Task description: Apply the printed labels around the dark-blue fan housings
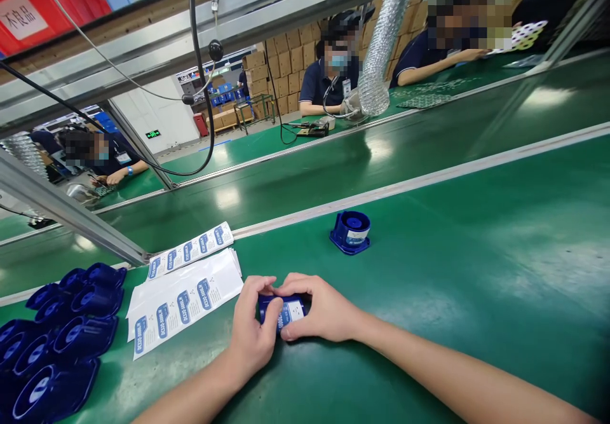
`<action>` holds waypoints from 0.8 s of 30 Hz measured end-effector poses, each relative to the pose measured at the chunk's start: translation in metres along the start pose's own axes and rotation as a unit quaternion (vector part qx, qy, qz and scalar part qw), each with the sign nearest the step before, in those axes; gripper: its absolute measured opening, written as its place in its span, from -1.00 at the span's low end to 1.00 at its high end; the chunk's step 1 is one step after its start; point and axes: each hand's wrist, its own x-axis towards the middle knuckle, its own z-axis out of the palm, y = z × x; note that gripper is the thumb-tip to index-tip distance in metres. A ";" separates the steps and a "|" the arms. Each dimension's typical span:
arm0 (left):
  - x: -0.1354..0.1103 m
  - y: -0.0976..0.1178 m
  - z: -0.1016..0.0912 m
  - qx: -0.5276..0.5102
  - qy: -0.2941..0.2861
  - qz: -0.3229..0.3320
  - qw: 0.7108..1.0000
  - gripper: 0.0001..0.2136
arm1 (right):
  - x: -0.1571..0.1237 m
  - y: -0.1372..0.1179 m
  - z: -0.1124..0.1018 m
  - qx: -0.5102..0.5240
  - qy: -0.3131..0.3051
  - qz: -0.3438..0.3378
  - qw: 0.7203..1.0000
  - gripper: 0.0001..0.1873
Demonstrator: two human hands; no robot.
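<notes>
Between my two hands is a blue plastic housing (264,310) with a white and blue label (294,311) on its side. My left hand (255,322) wraps round its left end, the thumb against the label's left part. From the other side my right hand (321,309) grips it, fingers over the top and thumb along the label's lower edge. Much of the housing is hidden by my fingers. Sheets of printed labels (190,306) lie just left of my left hand. Farther back stands another labelled blue housing (353,232), upright on the green table.
Several blue housings (79,335) crowd the left side of the green table (452,284). A metal post (81,211) rises behind them, and a black cable (197,81) hangs from the frame overhead. Co-workers (328,71) sit across the line. A red bin (52,4) stands at upper left.
</notes>
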 end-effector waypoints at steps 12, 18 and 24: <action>-0.005 -0.013 0.002 -0.069 -0.001 0.037 0.997 -0.79 | 0.010 0.010 -0.003 0.085 0.022 0.074 0.993 -0.59; 0.000 -0.021 0.000 -0.137 -0.017 -0.083 0.987 -0.63 | -0.007 -0.004 0.004 -0.117 0.008 -0.060 0.991 -0.34; -0.003 -0.023 0.003 -0.119 -0.025 -0.092 0.988 -0.60 | -0.008 0.006 0.024 -0.281 0.065 -0.138 0.947 -0.31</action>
